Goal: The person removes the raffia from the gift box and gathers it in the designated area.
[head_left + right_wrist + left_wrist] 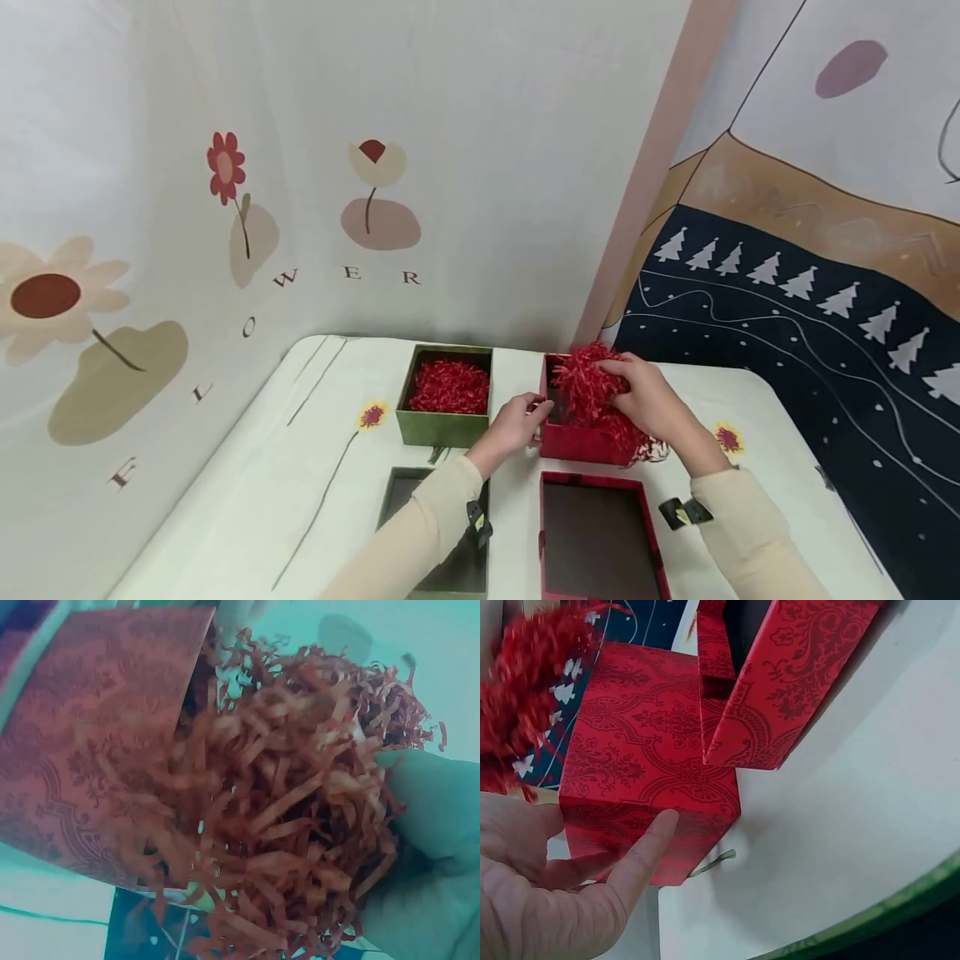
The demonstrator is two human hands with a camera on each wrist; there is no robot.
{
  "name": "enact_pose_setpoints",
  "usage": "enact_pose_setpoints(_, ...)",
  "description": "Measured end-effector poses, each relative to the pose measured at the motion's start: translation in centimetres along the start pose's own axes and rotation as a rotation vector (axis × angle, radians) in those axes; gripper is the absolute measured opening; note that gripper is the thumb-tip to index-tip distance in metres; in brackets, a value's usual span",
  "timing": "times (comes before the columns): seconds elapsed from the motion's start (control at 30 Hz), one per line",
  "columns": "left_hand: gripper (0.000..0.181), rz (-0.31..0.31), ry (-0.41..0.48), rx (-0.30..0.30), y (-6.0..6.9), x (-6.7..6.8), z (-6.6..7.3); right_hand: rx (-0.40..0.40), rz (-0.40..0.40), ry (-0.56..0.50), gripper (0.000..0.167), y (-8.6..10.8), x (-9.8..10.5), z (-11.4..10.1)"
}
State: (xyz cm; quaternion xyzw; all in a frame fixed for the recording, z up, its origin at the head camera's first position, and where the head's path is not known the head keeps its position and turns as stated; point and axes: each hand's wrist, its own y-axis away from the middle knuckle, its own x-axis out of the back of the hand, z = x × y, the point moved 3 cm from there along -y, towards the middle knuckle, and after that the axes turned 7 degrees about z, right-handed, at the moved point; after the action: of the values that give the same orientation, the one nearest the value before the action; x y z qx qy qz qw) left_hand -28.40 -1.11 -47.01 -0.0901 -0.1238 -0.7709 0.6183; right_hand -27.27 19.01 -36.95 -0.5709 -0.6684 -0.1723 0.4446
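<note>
A red box with a dark patterned surface stands at the back right of the table. My left hand holds its left wall; in the left wrist view the fingers lie along the outside and the thumb is at the rim. Above the box's opening, my right hand grips a big loose bunch of red shredded paper. Strands spill over the box's right front corner. In the right wrist view the shredded paper hides most of the fingers and the opening.
Left of the red box stands a green box filled with red shredded paper. Nearer me lie a red-rimmed lid or tray with a dark inside and a similar green one, partly under my left sleeve. A white flower-printed cloth covers the table.
</note>
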Motion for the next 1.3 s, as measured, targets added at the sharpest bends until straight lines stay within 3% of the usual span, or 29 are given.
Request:
enact_pose_setpoints(0.17,0.040,0.014,-0.008,-0.022,-0.3,0.4,0.3,0.046,-0.029,-0.032,0.046,2.1,0.5,-1.7)
enact_pose_setpoints(0.33,0.040,0.018,-0.014,-0.020,-0.5,0.5,0.5,0.040,-0.103,-0.038,0.050,3.8,0.4,-2.9)
enact_pose_setpoints(0.57,0.039,0.009,0.013,-0.012,-0.4,0.6,0.4,0.035,-0.093,-0.027,0.054,5.3,1.4,-2.0)
enact_pose_setpoints(0.73,0.040,0.014,0.031,-0.004,-0.5,0.8,0.3,0.016,-0.028,-0.035,0.050,5.9,3.3,0.3)
enact_pose_setpoints(0.97,0.043,0.012,0.036,0.029,-0.5,0.8,0.3,-0.056,0.062,0.080,0.047,6.1,5.4,5.5)
enact_pose_setpoints(1.3,0.047,-0.001,0.034,0.056,0.1,-0.1,0.0,-0.307,0.019,0.156,0.049,8.1,3.0,14.8)
